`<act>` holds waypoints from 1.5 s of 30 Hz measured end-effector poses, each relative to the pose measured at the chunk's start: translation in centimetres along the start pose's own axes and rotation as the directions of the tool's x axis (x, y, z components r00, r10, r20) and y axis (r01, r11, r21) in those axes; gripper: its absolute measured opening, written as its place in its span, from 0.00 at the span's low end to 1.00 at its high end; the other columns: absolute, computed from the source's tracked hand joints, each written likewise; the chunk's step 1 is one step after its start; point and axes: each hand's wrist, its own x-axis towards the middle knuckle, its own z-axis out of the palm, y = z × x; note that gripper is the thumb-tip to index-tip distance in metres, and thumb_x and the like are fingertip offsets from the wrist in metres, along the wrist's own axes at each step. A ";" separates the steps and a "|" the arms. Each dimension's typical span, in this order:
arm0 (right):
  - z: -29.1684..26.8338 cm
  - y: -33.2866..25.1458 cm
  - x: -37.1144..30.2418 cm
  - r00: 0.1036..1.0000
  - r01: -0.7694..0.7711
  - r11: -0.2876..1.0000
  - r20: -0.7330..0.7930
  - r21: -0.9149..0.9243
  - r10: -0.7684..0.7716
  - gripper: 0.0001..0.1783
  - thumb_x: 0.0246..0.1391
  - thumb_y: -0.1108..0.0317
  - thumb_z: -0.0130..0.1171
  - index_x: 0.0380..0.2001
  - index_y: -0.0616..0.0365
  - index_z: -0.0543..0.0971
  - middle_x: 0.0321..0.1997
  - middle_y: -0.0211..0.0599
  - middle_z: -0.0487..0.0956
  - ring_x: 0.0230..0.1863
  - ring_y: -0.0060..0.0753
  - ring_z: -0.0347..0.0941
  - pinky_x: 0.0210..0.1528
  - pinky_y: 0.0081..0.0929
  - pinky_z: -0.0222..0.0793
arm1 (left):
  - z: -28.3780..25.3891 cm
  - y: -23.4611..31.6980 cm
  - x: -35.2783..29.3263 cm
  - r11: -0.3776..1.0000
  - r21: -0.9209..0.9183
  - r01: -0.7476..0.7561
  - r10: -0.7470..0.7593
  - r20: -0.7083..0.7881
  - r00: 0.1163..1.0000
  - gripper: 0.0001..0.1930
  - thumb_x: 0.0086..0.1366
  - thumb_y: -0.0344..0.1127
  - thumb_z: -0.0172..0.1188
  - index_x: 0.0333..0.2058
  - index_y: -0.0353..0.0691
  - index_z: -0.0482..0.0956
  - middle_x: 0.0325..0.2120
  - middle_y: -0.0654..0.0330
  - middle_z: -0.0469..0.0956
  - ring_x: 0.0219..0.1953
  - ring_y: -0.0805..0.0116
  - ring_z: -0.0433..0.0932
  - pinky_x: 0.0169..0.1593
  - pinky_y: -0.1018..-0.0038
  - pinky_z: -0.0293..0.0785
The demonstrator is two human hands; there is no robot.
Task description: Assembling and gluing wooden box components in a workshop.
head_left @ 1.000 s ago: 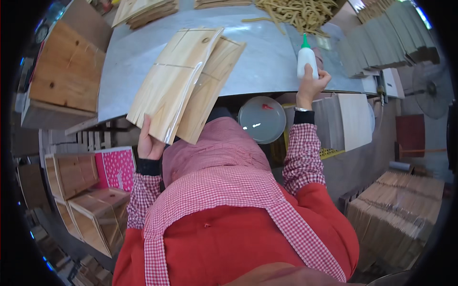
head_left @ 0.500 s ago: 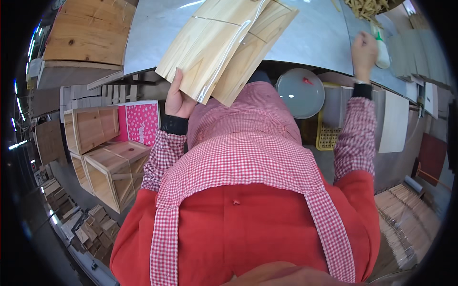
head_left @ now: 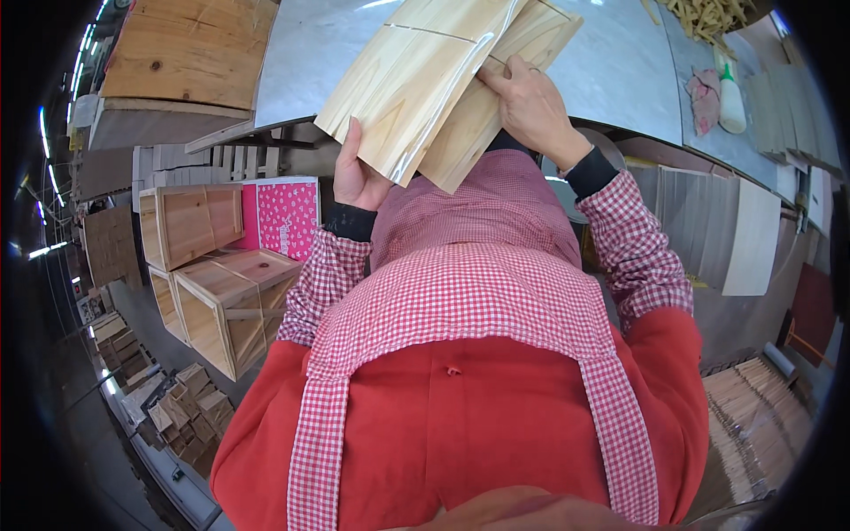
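Pale wooden boards, a front board [head_left: 412, 84] overlapping a rear board [head_left: 474, 119], slant across the near edge of my grey tabletop [head_left: 611, 66].

My left hand [head_left: 360, 177] grips the front board's near corner, thumb on top and fingers underneath; my right hand [head_left: 534, 108] bends with its fingers against the rear board, just beside the front board's glossy edge, though I cannot tell whether they pinch it. A cross groove marks each board. Off to my right, a white squeeze bottle [head_left: 731, 104] with a green nozzle stands near a pink cloth [head_left: 704, 99]. On my left, a pink patterned panel [head_left: 288, 219] beside wooden crates [head_left: 202, 221] carries pale marks too small to read.
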 end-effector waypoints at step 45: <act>-1.7 -6.8 -1.6 0.947 -0.119 0.934 -0.243 0.336 0.208 0.31 0.48 0.78 0.49 0.60 0.61 0.66 0.33 0.44 0.69 0.27 0.42 0.70 0.28 0.30 0.67 | -0.3 -0.1 0.2 1.000 -0.010 0.004 -0.004 -0.007 1.000 0.33 0.70 0.51 0.45 0.64 0.35 0.50 0.61 0.46 0.62 0.62 0.52 0.64 0.63 0.56 0.63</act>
